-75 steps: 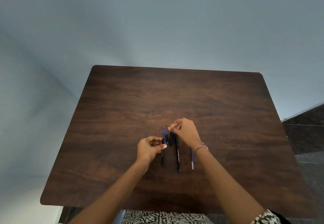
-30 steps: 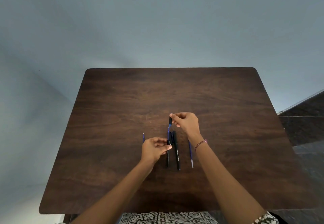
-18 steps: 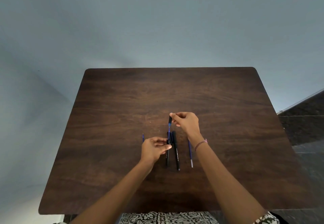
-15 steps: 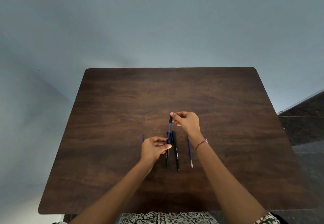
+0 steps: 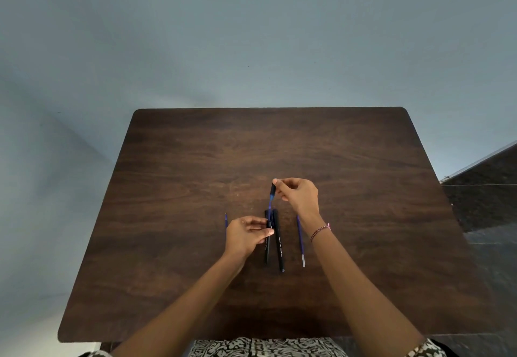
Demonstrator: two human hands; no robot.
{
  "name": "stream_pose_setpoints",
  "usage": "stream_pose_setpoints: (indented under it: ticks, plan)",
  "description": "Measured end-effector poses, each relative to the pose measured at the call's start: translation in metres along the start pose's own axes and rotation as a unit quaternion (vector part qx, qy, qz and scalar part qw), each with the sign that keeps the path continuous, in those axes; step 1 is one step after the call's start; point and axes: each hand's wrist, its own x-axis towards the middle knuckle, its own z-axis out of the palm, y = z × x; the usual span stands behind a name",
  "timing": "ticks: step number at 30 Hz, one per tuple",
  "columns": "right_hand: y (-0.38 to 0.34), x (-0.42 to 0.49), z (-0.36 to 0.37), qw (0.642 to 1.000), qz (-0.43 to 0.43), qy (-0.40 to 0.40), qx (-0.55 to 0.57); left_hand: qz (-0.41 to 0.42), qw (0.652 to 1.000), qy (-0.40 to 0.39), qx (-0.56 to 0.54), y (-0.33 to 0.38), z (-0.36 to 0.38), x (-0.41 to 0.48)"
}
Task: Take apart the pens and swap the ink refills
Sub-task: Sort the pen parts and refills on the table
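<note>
My left hand [image 5: 246,233] pinches a black pen barrel [image 5: 266,250] near its upper end, holding it just above the brown table [image 5: 195,286]. My right hand [image 5: 299,194] grips the black tip piece [image 5: 272,188] on a blue refill [image 5: 270,204] that sticks out of that barrel. A second black pen [image 5: 279,242] lies just right of the barrel. A loose blue refill [image 5: 301,242] with a silver end lies under my right wrist. Another small blue piece [image 5: 226,219] shows left of my left hand, mostly hidden.
The table's front edge runs just above a patterned cloth on my lap [image 5: 265,348]. A grey wall stands behind the table, and dark floor tiles [image 5: 489,202] show at the right.
My right hand has drawn the tip piece and blue refill away from the barrel, toward the far side. The left hand stays on the barrel; over the last second little has moved.
</note>
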Motion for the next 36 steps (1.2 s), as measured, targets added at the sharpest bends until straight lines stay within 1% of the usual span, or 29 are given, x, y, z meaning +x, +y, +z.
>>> stream_pose_setpoints:
  ticks: [3, 20, 31, 36]
  plan:
    - [0.000, 0.001, -0.001, 1.000, -0.001, 0.005, 0.006, 0.000, 1.000, 0.002, 0.004, 0.001, 0.000, 0.000]
    - [0.002, 0.002, -0.002, 0.998, 0.009, -0.054, -0.022, -0.013, 1.000, 0.009, 0.016, 0.004, 0.004, 0.005]
    - [0.002, 0.004, -0.010, 0.994, -0.020, -0.076, -0.070, -0.014, 1.000, 0.014, 0.023, 0.002, 0.009, 0.004]
    - [0.004, 0.002, -0.012, 0.993, -0.012, -0.104, -0.059, -0.012, 1.000, 0.019, 0.011, 0.006, 0.011, 0.005]
